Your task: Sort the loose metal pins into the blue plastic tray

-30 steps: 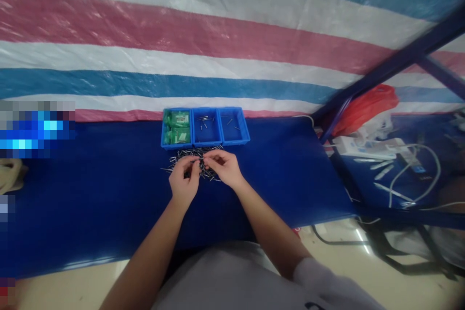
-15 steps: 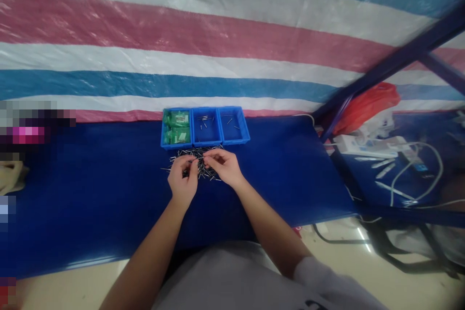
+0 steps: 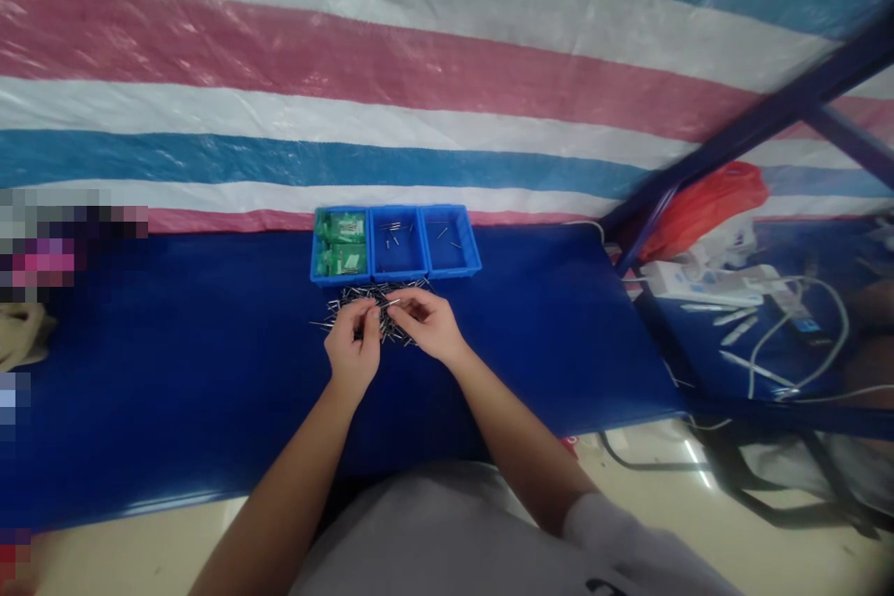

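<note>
Above a heap of thin dark and silver metal pins (image 3: pixel 405 335), my two hands meet with their fingertips nearly touching. A slim silvery pin (image 3: pixel 394 303) spans the small gap between them. My left hand (image 3: pixel 353 345) is closed in a pinch at the pin's left end. My right hand (image 3: pixel 434 326) pinches near its other end, thumb and forefinger together. Just beyond the heap stands a blue tray (image 3: pixel 370 277) with three compartments. Green packets (image 3: pixel 347 244) fill the left one, and several loose pins (image 3: pixel 395 227) lie in the middle one. A few more are in the right one.
The blue tabletop (image 3: pixel 174 372) runs up to a striped plastic sheet (image 3: pixel 419 121). To the right rise dark metal frame bars (image 3: pixel 733 126). Past them lie a red bag (image 3: pixel 712 205), a white power strip (image 3: pixel 698 284) and loose cables (image 3: pixel 842 335).
The right fingers have shifted slightly, and more of the silvery pin shows between the hands. The left hand has hardly moved. Tray and heap look the same.
</note>
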A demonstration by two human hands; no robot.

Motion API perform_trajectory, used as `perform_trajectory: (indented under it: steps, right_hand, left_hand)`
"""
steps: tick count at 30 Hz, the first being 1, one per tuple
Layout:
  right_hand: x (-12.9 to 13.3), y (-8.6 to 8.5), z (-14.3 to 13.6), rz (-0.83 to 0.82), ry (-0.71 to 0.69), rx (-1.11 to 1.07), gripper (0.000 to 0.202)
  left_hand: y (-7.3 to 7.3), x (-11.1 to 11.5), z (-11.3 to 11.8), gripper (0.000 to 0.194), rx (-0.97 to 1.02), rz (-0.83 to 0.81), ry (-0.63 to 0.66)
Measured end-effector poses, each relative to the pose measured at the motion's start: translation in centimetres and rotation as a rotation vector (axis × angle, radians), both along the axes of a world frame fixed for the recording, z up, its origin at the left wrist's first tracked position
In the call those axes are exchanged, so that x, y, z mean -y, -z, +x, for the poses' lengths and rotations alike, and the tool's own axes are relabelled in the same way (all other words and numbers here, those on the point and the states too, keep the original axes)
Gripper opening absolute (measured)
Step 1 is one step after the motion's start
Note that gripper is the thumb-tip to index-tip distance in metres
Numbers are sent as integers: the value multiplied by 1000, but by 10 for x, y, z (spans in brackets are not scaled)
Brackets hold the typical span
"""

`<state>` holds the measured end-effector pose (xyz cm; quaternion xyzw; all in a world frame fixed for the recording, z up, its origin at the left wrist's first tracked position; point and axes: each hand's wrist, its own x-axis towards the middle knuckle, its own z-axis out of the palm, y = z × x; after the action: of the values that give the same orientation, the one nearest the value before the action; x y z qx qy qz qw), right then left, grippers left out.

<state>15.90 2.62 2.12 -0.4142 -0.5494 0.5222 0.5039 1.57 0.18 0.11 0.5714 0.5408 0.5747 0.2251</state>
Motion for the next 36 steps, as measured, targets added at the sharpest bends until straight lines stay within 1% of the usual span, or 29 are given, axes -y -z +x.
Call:
perform_trajectory:
  steps: [9,14,17,19,21,23,25,31,36]
  right_hand:
    - [-1,1,2,221,9,191,16]
    - [-1,0,3,254,69,228,15]
    - [-2,-1,4,226,114,209,15]
    - [-3,-1,4,201,123,162,15]
    - [-3,-2,4,167,113,100,15]
    - [-3,-1,3,106,89,38,15]
    - [-3,1,2,41,68,-9,18]
    - [-4,5,4,-39,52,-78,22]
    - [-5,1,4,-93,35,-148,24]
  left_hand:
    - [0,2,-1,22,-1,-34,48]
    - [0,3,-1,25,27,-42,72]
    - [1,2,-2,27,4,-25,68]
    - [0,0,-1,24,-53,-13,45]
    - [-4,-1,0,20,-132,6,35]
    - [-8,-2,0,16,-201,30,52]
    - [-11,-2,1,15,-230,45,58]
    - [-9,-3,0,18,-205,43,53]
    - [-7,-2,-1,18,-185,24,78]
